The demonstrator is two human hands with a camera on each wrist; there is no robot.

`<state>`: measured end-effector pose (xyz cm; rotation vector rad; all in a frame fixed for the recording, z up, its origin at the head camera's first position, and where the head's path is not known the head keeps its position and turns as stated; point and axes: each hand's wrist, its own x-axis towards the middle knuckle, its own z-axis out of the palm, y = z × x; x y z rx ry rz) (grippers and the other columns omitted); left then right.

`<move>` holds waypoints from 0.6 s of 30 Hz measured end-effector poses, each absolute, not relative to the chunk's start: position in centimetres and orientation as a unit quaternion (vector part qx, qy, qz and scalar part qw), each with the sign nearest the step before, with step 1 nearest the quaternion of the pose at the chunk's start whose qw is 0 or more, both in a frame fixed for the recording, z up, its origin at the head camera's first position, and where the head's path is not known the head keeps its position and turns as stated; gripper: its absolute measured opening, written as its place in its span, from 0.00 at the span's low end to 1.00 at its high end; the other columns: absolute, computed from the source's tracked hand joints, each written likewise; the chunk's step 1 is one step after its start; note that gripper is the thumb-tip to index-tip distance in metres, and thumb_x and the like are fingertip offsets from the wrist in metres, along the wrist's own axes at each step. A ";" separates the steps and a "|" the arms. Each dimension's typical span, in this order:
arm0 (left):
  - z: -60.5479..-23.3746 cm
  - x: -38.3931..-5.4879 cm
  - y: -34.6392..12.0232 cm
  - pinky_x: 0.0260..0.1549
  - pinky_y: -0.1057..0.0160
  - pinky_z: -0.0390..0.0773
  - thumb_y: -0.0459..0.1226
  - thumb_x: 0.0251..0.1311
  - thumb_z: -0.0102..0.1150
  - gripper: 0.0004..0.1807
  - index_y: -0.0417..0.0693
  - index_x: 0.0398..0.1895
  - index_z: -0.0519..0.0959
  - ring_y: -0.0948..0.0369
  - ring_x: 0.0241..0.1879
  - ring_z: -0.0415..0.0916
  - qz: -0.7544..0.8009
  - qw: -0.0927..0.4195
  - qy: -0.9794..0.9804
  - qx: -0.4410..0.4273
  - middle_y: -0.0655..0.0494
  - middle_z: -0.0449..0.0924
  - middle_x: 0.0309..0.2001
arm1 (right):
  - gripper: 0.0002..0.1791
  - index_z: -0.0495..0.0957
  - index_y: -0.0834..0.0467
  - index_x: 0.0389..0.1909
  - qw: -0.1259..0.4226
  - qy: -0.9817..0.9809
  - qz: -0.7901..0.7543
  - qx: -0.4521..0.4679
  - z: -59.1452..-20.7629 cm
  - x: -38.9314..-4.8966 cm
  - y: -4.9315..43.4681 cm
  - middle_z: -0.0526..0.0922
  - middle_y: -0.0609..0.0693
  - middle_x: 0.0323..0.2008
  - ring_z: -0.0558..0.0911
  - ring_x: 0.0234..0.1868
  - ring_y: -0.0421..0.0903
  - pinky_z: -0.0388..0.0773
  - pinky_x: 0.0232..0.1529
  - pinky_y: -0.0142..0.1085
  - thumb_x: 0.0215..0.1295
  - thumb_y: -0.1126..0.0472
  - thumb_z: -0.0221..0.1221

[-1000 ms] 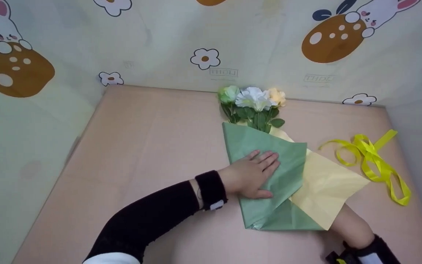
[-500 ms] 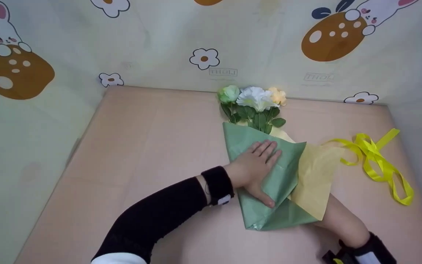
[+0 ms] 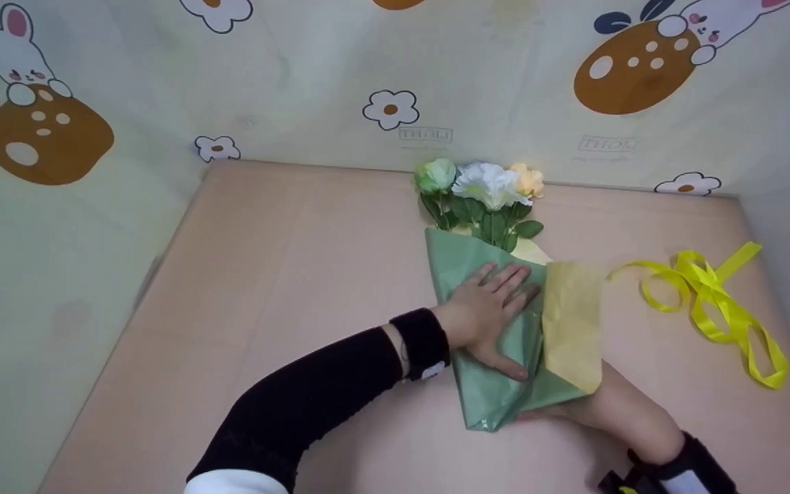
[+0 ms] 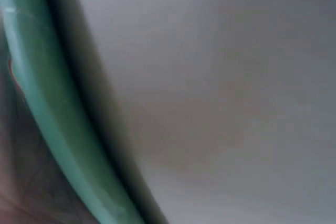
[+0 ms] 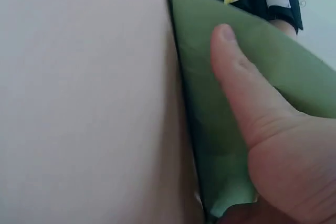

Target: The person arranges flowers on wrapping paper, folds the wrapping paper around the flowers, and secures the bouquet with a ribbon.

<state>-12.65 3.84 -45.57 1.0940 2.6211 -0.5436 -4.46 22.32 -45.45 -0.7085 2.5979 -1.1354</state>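
A bouquet of a green, a white and a peach flower (image 3: pixel 491 185) with leafy stems lies on the table, wrapped in green paper (image 3: pixel 450 254) with a pale yellow sheet (image 3: pixel 573 315) inside. My left hand (image 3: pixel 487 319) rests flat on the green paper, fingers spread. At the lower right, my right hand (image 3: pixel 566 409) reaches beneath the paper's right side, which stands lifted and folds inward. In the right wrist view its straight thumb (image 5: pixel 241 77) lies along the green outer face; the other fingers are mostly hidden. The left wrist view shows only a green paper edge (image 4: pixel 58 108) and blurred table.
A loose, looped yellow ribbon (image 3: pixel 717 295) lies to the right of the bouquet on the pinkish table (image 3: pixel 285 261). Behind the table's far edge hangs a pale backdrop (image 3: pixel 299 75) printed with rabbits and flowers.
My right hand has pushed inward and left under the paper, and the yellow and green flap has folded upward toward my left hand. The left thumb has spread lower; that hand still rests on the wrap.
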 end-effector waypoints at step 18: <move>-43.2 -6.4 -2.8 0.64 0.52 0.39 0.64 0.61 0.16 0.43 0.45 0.71 0.45 0.54 0.70 0.34 -0.067 0.096 0.895 0.431 0.47 0.38 0.71 | 0.80 0.18 0.53 0.67 0.104 0.912 -0.311 -0.248 -46.2 -6.2 20.4 0.19 0.52 0.68 0.31 0.69 0.50 0.51 0.63 0.43 0.25 0.30 0.68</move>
